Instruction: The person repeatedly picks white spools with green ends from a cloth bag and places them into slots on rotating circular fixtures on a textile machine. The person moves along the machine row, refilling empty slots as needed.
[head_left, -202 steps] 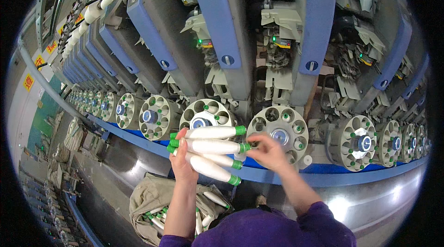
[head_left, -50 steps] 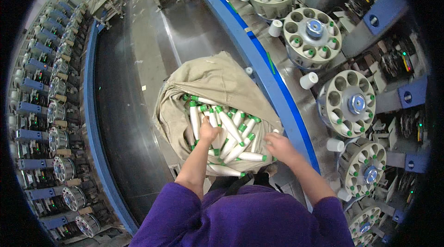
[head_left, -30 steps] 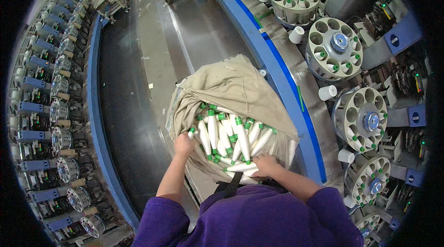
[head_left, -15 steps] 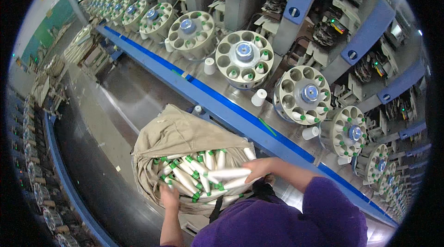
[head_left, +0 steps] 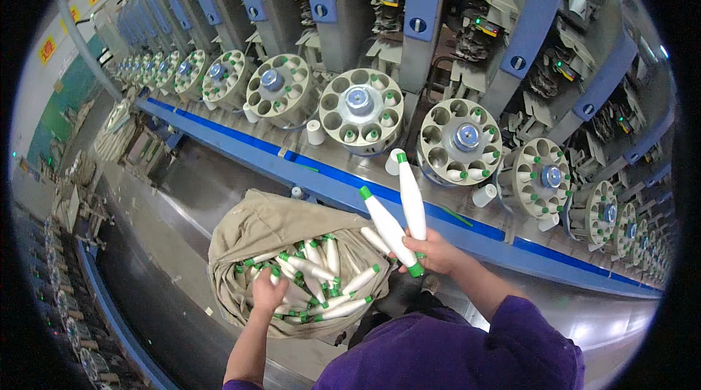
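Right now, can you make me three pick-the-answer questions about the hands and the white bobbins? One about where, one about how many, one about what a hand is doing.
1. Where is the left hand?
A. In the tan cloth bag of bobbins
B. On a round holder
C. On the floor

2. How many white bobbins does the right hand hold up?
A. None
B. Two
C. Five

3. What state is the right hand in?
A. Open and empty
B. Closed in a grip on the held bobbins
C. Hidden inside the bag

Answers:
1 A, its fingers are down among the bobbins in the bag.
2 B, two white bobbins with green ends stick up from it.
3 B, its fingers wrap around their lower ends.
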Tool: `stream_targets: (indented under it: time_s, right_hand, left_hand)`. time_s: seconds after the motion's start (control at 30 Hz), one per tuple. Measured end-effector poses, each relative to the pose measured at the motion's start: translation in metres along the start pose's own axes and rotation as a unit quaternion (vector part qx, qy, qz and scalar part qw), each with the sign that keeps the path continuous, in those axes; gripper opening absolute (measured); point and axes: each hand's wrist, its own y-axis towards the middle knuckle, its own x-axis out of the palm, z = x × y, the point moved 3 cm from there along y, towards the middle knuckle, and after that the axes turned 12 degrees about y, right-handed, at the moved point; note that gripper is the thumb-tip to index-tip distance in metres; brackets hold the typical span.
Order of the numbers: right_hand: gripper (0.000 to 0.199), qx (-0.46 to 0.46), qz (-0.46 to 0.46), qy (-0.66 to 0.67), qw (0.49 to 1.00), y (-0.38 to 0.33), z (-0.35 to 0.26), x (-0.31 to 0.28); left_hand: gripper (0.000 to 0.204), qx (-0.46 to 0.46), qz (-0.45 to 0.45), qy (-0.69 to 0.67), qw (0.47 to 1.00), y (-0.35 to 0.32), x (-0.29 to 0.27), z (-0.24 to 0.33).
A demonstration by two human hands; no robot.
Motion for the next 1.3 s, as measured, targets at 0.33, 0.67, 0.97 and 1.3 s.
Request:
stream_targets:
  time_s: [0.33, 0.67, 0.97, 1.3]
  right_hand:
    - [0.059, -0.167, -0.121, -0.294, 0.933, -0.010, -0.009, 0.034]
    - [0.037, 0.136, -0.360, 0.267, 0.884, 0.004, -0.167, -0.007]
    - [0.029, -0.432, -0.107, 0.402, 0.800, -0.099, -0.284, -0.168]
    - [0.032, -0.266, 0.062, 0.004, 0.962, 0.083, -0.214, -0.046]
  left_hand:
    - [0.032, -0.029, -0.407, -0.708, 0.577, 0.032, -0.036, 0.252]
    - [0.033, 0.078, -0.311, -0.794, 0.517, 0.160, -0.121, 0.400]
    - [0.042, 0.132, -0.107, -0.808, 0.564, 0.186, -0.132, 0.439]
    - [0.045, 0.095, -0.062, -0.795, 0.596, 0.210, -0.127, 0.435]
